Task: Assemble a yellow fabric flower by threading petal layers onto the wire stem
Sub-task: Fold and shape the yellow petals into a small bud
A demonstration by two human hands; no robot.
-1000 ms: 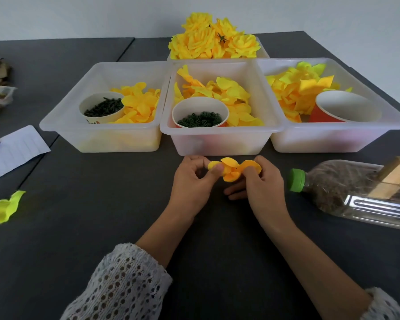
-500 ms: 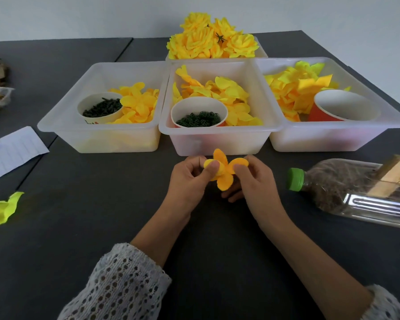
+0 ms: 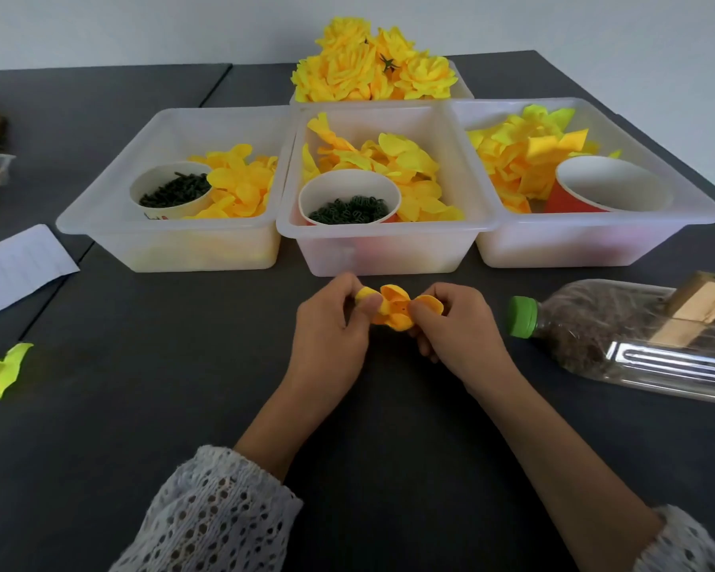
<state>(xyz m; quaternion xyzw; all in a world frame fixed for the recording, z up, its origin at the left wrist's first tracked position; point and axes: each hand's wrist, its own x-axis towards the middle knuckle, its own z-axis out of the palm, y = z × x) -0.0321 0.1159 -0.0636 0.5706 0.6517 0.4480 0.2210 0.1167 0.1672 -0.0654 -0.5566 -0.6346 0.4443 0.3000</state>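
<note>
A dark grey bench (image 3: 149, 406) runs back to a pale wall, with three translucent tubs in a row at twelve o'clock from the hands: the left tub (image 3: 100, 208) and the middle tub (image 3: 389, 245) each hold loose yellow petals and a paper cup of small dark green pieces, and the right tub (image 3: 595, 241) holds bigger petals and an orange cup (image 3: 583, 200). Behind them sits a heap of finished yellow flowers (image 3: 372, 64). A plastic bottle (image 3: 620, 340) with a green cap lies on its side at three o'clock.

The petal layer (image 3: 393, 309) is held just above the bench, right in front of the middle tub. The left hand (image 3: 331, 336) pinches one lobe at nine o'clock between thumb and forefinger; the right hand (image 3: 459, 328) pinches the opposite lobe at three o'clock, its other fingers curled beneath.

The layer is a small orange-yellow piece, cupped and crumpled at its middle. The wire stem cannot be made out (it may be hidden behind the fabric).

To do this step well, I would stretch the layer flat enough to expose its centre hole, keep the pinches out on the lobes, and ease the fabric gently so it does not tear.
</note>
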